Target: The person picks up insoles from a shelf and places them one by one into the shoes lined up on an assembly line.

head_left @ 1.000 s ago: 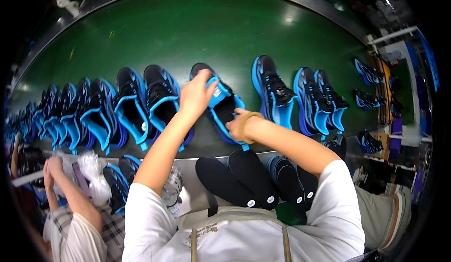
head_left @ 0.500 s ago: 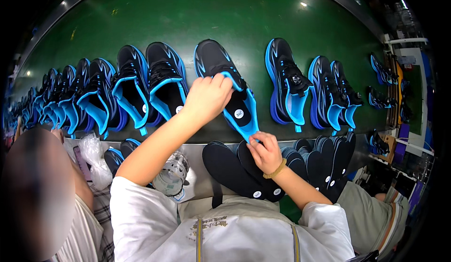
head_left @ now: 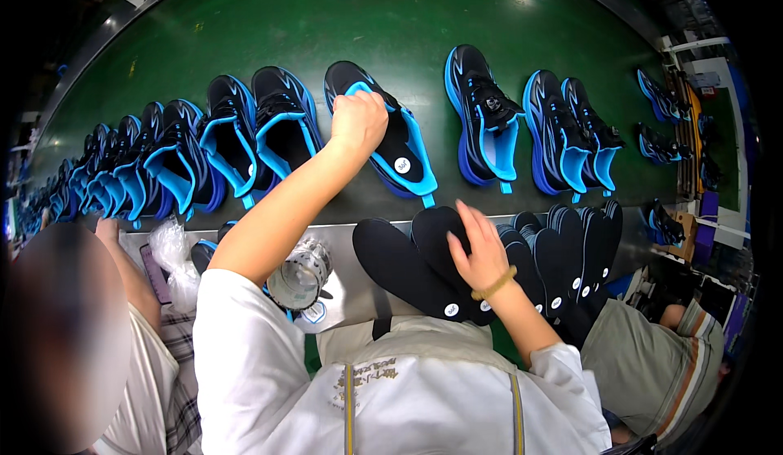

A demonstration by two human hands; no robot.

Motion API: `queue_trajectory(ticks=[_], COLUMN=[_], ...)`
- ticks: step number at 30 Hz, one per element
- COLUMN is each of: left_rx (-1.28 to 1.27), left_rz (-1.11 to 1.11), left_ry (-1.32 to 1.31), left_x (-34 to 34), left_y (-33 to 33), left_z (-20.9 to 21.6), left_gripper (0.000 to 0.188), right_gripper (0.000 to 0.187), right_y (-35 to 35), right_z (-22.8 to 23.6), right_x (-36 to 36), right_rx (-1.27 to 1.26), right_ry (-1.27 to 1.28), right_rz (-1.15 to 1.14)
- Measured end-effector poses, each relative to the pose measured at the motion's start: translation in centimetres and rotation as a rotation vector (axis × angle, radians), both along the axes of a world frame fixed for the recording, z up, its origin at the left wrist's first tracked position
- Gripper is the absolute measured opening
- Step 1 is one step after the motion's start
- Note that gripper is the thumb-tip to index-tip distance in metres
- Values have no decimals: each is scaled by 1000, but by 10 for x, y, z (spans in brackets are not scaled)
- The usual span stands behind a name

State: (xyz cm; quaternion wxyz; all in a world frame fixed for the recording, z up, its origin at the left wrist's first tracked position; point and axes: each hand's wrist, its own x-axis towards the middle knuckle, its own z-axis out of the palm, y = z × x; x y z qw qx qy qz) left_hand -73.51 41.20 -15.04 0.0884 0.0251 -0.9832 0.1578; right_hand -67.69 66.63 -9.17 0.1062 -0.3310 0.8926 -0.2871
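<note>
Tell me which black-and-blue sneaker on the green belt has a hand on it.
The black-and-blue sneaker in the middle of the row: the left hand grips its collar. The neighbouring sneakers stand untouched; the right hand rests on the black insoles.

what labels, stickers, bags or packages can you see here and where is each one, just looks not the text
Round white sticker: on the insole inside the black and blue shoe that the left hand grips on the green belt.
Small round white stickers: at the heel ends of the black insoles fanned on the metal ledge, under the right hand.
Crumpled clear plastic bag: on the ledge at left.
Clear plastic bottle: lying beside the left forearm.
</note>
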Motion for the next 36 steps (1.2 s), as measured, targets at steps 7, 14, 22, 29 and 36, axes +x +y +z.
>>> queue_trajectory(ticks=[7, 14, 22, 29, 36], left_rx=[152, 1084, 2107, 1402, 788], left_rz=[-94, 156, 264, 161, -320], left_ry=[-77, -11, 353, 64, 104], left_x=[4, 10, 12, -25, -48], left_y=[0, -26, -27, 55, 129], left_z=[10, 44, 111, 80, 40], left_gripper=[17, 23, 18, 44, 39], right_gripper=[50, 48, 42, 23, 6], right_y=[71, 86, 89, 103, 148], right_z=[3, -14, -12, 23, 104], right_x=[83, 86, 88, 80, -12], right_rx=[480, 426, 265, -146, -387], right_ry=[-57, 9, 150, -55, -470], right_rz=[-128, -245, -269, -361, -404])
